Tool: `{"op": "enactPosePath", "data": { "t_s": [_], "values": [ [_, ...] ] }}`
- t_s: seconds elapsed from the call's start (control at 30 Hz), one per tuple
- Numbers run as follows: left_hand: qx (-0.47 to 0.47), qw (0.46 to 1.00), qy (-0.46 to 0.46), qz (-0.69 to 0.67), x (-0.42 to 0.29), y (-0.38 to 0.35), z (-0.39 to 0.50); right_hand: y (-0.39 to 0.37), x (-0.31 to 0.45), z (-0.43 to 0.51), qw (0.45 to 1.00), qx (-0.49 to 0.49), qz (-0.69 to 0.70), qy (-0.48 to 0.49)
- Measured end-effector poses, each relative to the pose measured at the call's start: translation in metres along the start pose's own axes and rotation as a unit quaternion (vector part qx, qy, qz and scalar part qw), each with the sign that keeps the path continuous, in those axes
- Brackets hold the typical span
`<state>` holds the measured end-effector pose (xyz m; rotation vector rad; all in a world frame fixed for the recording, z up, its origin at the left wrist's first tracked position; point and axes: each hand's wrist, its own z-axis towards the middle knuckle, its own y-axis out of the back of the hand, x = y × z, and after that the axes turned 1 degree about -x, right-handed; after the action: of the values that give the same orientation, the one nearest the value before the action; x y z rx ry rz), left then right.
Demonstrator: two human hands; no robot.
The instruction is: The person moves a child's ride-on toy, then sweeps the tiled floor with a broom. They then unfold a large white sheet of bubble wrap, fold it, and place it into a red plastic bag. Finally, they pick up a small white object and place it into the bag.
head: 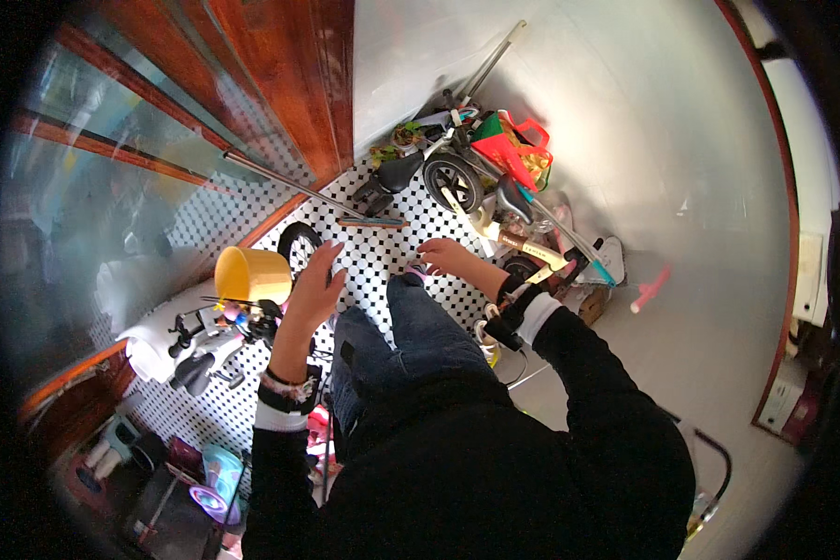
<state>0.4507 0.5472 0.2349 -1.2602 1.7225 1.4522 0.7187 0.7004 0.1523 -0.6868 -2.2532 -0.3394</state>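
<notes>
My left hand is raised over the tiled floor with fingers apart and nothing in it. Right behind it in the picture are a small spoked wheel and a yellow bucket. My right hand hangs above my foot, fingers slightly bent, also holding nothing. Beyond both hands, a floor squeegee rests its head on the tiles, its metal pole slanting up to the glass door. Closest to my right hand lies a cream and brown child's bike frame that bears writing.
A balance bike with a black wheel, a red and green bag and potted plants crowd the corner. A teal-tipped pole crosses the clutter at right. On the left stand a white bike and a wood-framed glass door.
</notes>
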Motion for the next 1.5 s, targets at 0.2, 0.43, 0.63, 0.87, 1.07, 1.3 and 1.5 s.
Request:
{"op": "enactPosePath", "data": {
  "t_s": [0.2, 0.43, 0.63, 0.87, 1.07, 1.3, 1.5],
  "values": [
    [0.063, 0.995, -0.052, 0.057, -0.062, -0.086, 0.049, 0.109, -0.071, -0.027, 0.984, -0.091, 0.1, -0.115],
    [0.15, 0.988, -0.02, 0.029, -0.076, -0.122, 0.092, 0.129, -0.091, -0.026, 0.981, -0.093, 0.038, -0.164],
    [0.09, 0.993, -0.055, 0.058, -0.035, -0.17, 0.158, 0.103, -0.099, -0.019, 0.983, -0.075, 0.045, -0.162],
    [0.136, 0.99, -0.017, 0.029, 0.009, -0.207, 0.162, 0.087, -0.123, -0.018, 0.962, -0.117, 0.079, -0.235],
    [0.198, 0.977, 0.068, 0.032, 0.043, -0.222, 0.162, 0.105, -0.133, 0.003, 0.954, -0.143, 0.125, -0.234],
    [0.203, 0.97, 0.13, -0.011, 0.082, -0.258, 0.192, 0.196, -0.183, 0.066, 0.954, -0.209, 0.112, -0.185],
    [0.186, 0.966, 0.181, -0.018, 0.1, -0.29, 0.213, 0.303, -0.224, 0.11, 0.891, -0.452, -0.007, -0.034]
  ]
}}
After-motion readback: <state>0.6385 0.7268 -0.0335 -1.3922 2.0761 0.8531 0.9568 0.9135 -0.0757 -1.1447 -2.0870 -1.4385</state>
